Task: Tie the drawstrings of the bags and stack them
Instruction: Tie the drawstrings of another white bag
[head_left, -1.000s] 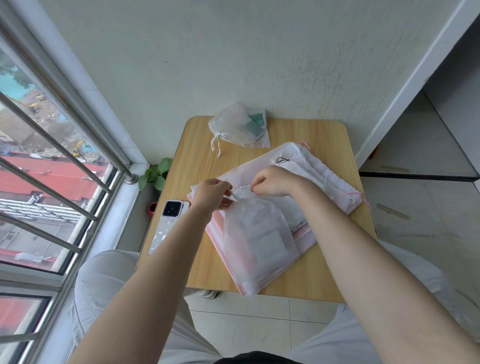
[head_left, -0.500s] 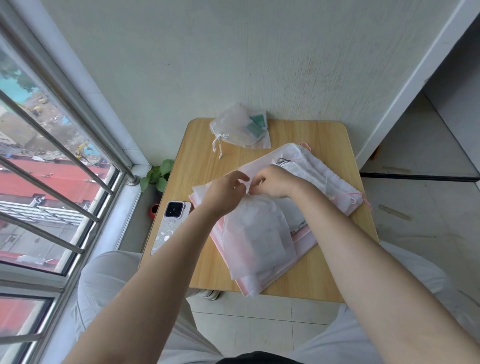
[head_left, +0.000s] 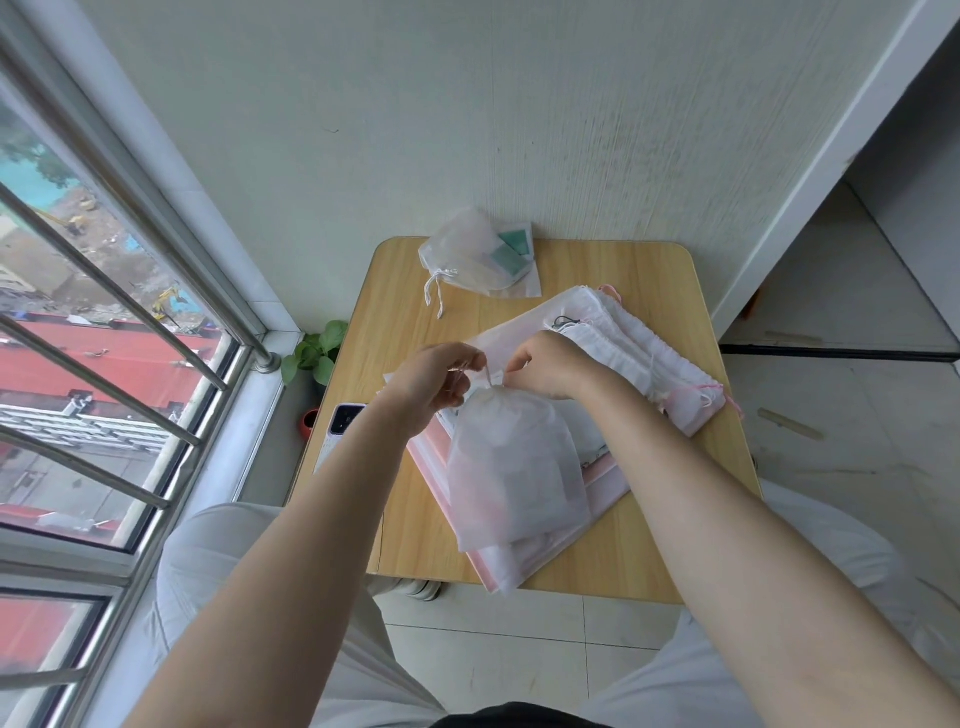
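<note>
- While your left hand and right hand both have their fingers curled in at the gathered mouth of the translucent white bag, each seems to pinch a strand of the drawstring; the cord is thin and only partly visible, so a strand could slip out before the knot closes
- That bag lies on top of the flat pile of pink and white bags in the middle of the wooden table; pull too hard toward yourself and you may drag the pile with it, since its near corner already overhangs the table's near edge
- Its cloth looks light and slippery, so a loose knot would likely let the mouth reopen once stacked
- One tied bag sits at the far left of the table, well apart; reaching across for it risks brushing the phone at the left edge, which could be knocked off
- Loose cords on the bags at the far right could snag your wrist
</note>
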